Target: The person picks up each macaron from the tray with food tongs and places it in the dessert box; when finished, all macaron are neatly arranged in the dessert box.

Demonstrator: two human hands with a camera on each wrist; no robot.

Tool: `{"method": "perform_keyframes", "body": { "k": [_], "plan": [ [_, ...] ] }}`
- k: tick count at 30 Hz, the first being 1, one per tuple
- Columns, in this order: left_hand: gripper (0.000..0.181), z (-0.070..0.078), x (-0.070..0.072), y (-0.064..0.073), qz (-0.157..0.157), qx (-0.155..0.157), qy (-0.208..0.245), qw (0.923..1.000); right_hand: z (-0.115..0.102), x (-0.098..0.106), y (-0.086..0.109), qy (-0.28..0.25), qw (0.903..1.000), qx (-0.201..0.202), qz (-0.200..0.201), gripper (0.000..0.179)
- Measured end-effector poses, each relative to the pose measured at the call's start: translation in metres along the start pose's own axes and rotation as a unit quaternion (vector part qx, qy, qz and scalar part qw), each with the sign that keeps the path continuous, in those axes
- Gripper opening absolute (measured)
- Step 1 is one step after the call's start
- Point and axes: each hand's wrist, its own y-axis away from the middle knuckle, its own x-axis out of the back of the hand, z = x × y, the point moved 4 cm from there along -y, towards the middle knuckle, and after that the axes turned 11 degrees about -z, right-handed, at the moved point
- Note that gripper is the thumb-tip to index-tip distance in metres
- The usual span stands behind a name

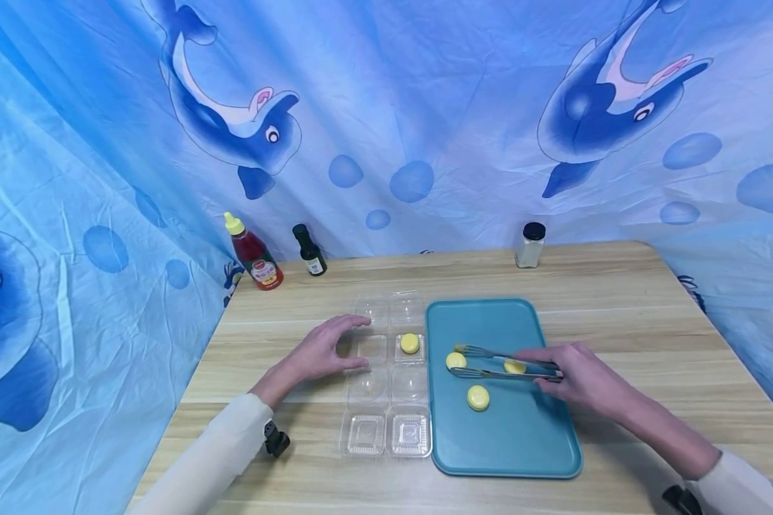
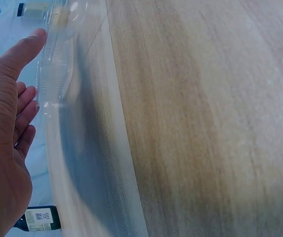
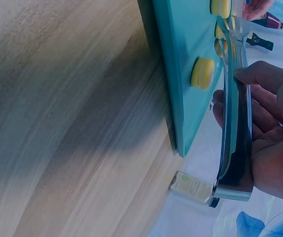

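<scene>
My right hand (image 1: 582,372) grips metal tongs (image 1: 502,375), their two arms spread over the teal tray (image 1: 509,447). The tong tips lie on either side of a yellow macaron (image 1: 456,361) near the tray's left edge. Another macaron (image 1: 514,367) shows between the arms, and a third macaron (image 1: 478,398) lies just below them. Left of the tray stands a clear plastic container (image 1: 366,433) with several compartments; one holds a yellow macaron (image 1: 409,343). Thumb and fingers apart, my left hand (image 1: 325,350) is at the container's left side, its thumb tip (image 2: 40,33) right by the plastic edge.
At the back left of the wooden table (image 1: 283,458) are a red sauce bottle (image 1: 258,259) with a yellow cap and a small dark bottle (image 1: 310,252). A black-lidded jar (image 1: 530,247) is behind the tray. A blue dolphin-print curtain (image 1: 386,129) hangs behind the table.
</scene>
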Motion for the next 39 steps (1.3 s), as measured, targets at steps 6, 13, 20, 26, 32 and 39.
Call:
{"method": "perform_keyframes", "body": {
  "k": [6, 13, 20, 26, 32, 39],
  "plan": [
    [0.082, -0.001, -0.002, 0.0, -0.007, 0.005, -0.003, 1.0, 0.0, -0.002, 0.0, 0.005, 1.0, -0.002, 0.002, 0.046],
    [0.08, -0.001, -0.002, -0.001, -0.009, 0.005, -0.002, 0.9999, 0.0, -0.002, 0.0, 0.016, 0.9998, 0.002, 0.013, 0.045],
    [0.078, -0.001, -0.001, -0.003, -0.009, 0.0, -0.002, 1.0, -0.002, 0.003, 0.0, 0.018, 0.9996, 0.007, 0.02, 0.044],
    [0.078, -0.002, -0.002, -0.003, -0.013, 0.003, -0.01, 0.9999, -0.003, 0.005, -0.002, 0.03, 0.999, 0.02, 0.025, 0.044],
    [0.078, -0.002, -0.002, -0.004, -0.013, 0.005, -0.012, 0.9998, -0.006, 0.009, -0.005, 0.032, 0.999, 0.022, 0.023, 0.045],
    [0.078, -0.002, -0.002, -0.004, -0.016, 0.01, -0.011, 0.9998, -0.016, 0.016, -0.014, 0.049, 0.9979, 0.03, 0.028, 0.045]
  ]
}}
